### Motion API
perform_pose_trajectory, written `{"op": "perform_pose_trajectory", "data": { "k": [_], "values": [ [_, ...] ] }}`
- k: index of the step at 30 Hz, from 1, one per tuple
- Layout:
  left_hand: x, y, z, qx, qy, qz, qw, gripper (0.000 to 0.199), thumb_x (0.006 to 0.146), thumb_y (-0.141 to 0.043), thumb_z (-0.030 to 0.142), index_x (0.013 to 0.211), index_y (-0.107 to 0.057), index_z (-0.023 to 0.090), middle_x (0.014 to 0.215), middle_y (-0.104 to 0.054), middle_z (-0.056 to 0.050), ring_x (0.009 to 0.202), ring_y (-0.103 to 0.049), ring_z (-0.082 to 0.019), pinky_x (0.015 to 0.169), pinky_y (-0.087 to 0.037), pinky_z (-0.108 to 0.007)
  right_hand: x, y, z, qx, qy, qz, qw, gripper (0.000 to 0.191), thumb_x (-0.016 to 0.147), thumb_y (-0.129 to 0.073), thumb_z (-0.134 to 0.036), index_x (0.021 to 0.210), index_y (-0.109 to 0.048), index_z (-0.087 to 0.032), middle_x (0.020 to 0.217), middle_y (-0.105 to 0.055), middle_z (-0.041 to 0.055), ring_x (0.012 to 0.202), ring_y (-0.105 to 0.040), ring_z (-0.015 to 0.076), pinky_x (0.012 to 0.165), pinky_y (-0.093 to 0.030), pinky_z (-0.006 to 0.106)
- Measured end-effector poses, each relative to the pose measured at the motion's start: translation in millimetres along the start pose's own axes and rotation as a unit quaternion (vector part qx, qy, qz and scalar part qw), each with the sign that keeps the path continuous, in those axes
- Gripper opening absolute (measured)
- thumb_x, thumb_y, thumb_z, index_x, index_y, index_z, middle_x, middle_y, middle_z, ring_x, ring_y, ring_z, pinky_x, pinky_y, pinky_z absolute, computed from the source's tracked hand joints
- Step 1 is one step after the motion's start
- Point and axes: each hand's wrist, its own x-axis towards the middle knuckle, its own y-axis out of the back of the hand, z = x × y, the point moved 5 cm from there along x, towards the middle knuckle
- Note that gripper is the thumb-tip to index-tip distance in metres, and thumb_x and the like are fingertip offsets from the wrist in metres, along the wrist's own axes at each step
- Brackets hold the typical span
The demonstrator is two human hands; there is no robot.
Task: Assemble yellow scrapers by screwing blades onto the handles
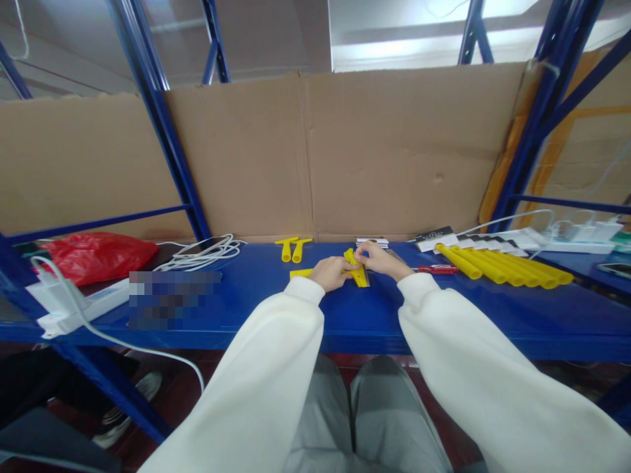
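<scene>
Both hands meet over the middle of the blue shelf [276, 309]. My left hand [331, 273] is closed on a yellow plastic piece [359, 277] with a thin clear or metallic edge. Fingers of my right hand [382, 260] pinch at the top of that same piece. A yellow handle [300, 273] lies partly beneath my left hand. Beyond it are two yellow T-shaped pieces [286, 249]. A red screwdriver [438, 269] lies just right of my right hand, and a small stack of white and dark cards [372, 242] sits behind the hands.
Several yellow tubes [461, 263] with black-and-white cards lie at the right. Power strips [106, 303], a coiled white cable [207, 255] and a red plastic bag [101, 256] are at the left. Cardboard [246, 157] and blue posts [170, 131] stand behind. Another person's shoes [116, 427] show lower left.
</scene>
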Motion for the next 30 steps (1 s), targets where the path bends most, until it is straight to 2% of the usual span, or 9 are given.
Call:
{"op": "perform_pose_trajectory", "data": {
  "k": [7, 14, 17, 19, 22, 24, 27, 30],
  "values": [
    [-0.3, 0.6, 1.2, 0.007, 0.000, -0.004, 1.000, 0.040, 0.092, -0.057, 0.025, 0.131, -0.064, 0.032, 0.118, -0.071, -0.005, 0.114, -0.064, -0.024, 0.096, -0.048, -0.029, -4.1, 2.1, -8.0, 0.039, -0.058, -0.030, 0.997, 0.009, 0.079, -0.058, -0.018, 0.071, -0.061, -0.018, 0.087, -0.068, 0.0060, 0.087, -0.061, 0.0195, 0.087, -0.047, 0.035],
    [-0.5, 0.8, 3.8, 0.012, -0.005, -0.010, 1.000, 0.039, 0.092, -0.057, 0.024, 0.129, -0.065, 0.031, 0.119, -0.070, -0.005, 0.114, -0.064, -0.024, 0.094, -0.048, -0.029, -2.1, 4.6, -9.3, -0.009, 0.017, -0.023, 1.000, 0.007, 0.077, -0.058, -0.015, 0.072, -0.061, -0.019, 0.082, -0.064, 0.0043, 0.087, -0.058, 0.0198, 0.093, -0.044, 0.039],
    [-0.6, 1.1, 4.2, 0.018, -0.006, -0.011, 1.000, 0.039, 0.092, -0.057, 0.024, 0.129, -0.065, 0.031, 0.118, -0.070, -0.005, 0.114, -0.064, -0.024, 0.094, -0.049, -0.030, -2.7, 4.2, -8.6, 0.012, 0.018, -0.018, 1.000, 0.007, 0.076, -0.059, -0.015, 0.072, -0.059, -0.020, 0.083, -0.064, 0.0033, 0.089, -0.058, 0.0200, 0.095, -0.044, 0.040],
    [-0.8, 1.5, 4.4, 0.022, -0.005, -0.009, 1.000, 0.038, 0.092, -0.056, 0.024, 0.129, -0.065, 0.031, 0.117, -0.071, -0.005, 0.113, -0.064, -0.024, 0.094, -0.049, -0.030, -3.9, 3.8, -6.3, 0.049, -0.015, -0.002, 0.999, 0.006, 0.075, -0.061, -0.015, 0.076, -0.059, -0.021, 0.088, -0.064, 0.0029, 0.092, -0.059, 0.0197, 0.095, -0.045, 0.040],
    [-1.0, 1.8, 4.8, 0.021, -0.006, -0.005, 1.000, 0.038, 0.093, -0.056, 0.024, 0.129, -0.066, 0.030, 0.116, -0.071, -0.006, 0.113, -0.064, -0.024, 0.094, -0.049, -0.030, -6.5, 1.8, -0.8, 0.123, -0.106, 0.025, 0.986, 0.019, 0.072, -0.066, -0.014, 0.087, -0.058, -0.021, 0.099, -0.065, 0.0036, 0.097, -0.060, 0.0186, 0.095, -0.046, 0.040],
    [-1.0, 1.8, 4.6, 0.016, -0.005, -0.002, 1.000, 0.038, 0.093, -0.056, 0.024, 0.128, -0.066, 0.030, 0.116, -0.071, -0.006, 0.112, -0.064, -0.024, 0.094, -0.049, -0.030, -8.0, 0.7, 0.9, 0.164, -0.163, 0.038, 0.972, 0.025, 0.071, -0.069, -0.013, 0.092, -0.057, -0.020, 0.106, -0.064, 0.0051, 0.101, -0.060, 0.0181, 0.098, -0.046, 0.041],
    [-0.4, 2.3, 2.3, 0.001, 0.006, 0.011, 1.000, 0.038, 0.092, -0.057, 0.024, 0.129, -0.066, 0.030, 0.118, -0.071, -0.005, 0.113, -0.064, -0.023, 0.096, -0.048, -0.030, -10.2, 4.6, 0.5, 0.210, -0.229, 0.069, 0.948, 0.023, 0.075, -0.067, -0.013, 0.094, -0.057, -0.019, 0.111, -0.064, 0.0067, 0.106, -0.060, 0.0174, 0.101, -0.045, 0.041],
    [0.6, 3.3, -3.6, -0.020, 0.032, 0.028, 0.999, 0.039, 0.092, -0.058, 0.024, 0.130, -0.065, 0.029, 0.121, -0.071, -0.005, 0.113, -0.065, -0.023, 0.097, -0.048, -0.030, -13.8, 9.1, -2.6, 0.272, -0.275, 0.061, 0.920, 0.019, 0.079, -0.067, -0.015, 0.095, -0.058, -0.020, 0.105, -0.067, 0.0060, 0.100, -0.063, 0.0168, 0.095, -0.051, 0.038]
  ]
}}
